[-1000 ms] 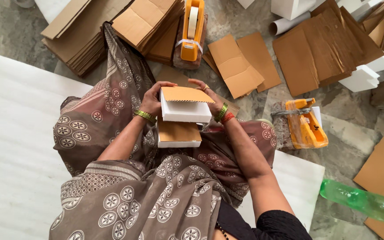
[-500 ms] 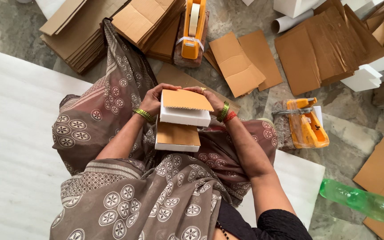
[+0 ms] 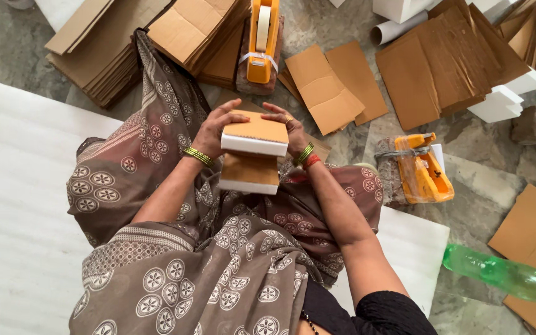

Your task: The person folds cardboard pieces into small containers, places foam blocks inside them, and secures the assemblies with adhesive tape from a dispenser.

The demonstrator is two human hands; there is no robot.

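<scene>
My left hand point(image 3: 213, 129) and my right hand point(image 3: 290, 127) grip the two ends of a white foam block topped with brown cardboard point(image 3: 254, 134), held above my lap. Just below it a second cardboard-topped foam block point(image 3: 249, 174) rests on the patterned brown cloth point(image 3: 156, 186) over my knees. Green bangles circle both wrists, and a red one sits on the right wrist.
An orange tape dispenser point(image 3: 262, 42) lies ahead among stacks of flat brown cardboard point(image 3: 119, 49). Another orange dispenser point(image 3: 420, 169) sits at my right. Loose cardboard pieces point(image 3: 336, 87), white foam blocks point(image 3: 497, 102) and a green plastic bottle point(image 3: 504, 276) lie on the stone floor. A white sheet point(image 3: 13, 205) spreads left.
The block in my hands has shifted slightly away from me and tilted a little; the lower block stays on my lap.
</scene>
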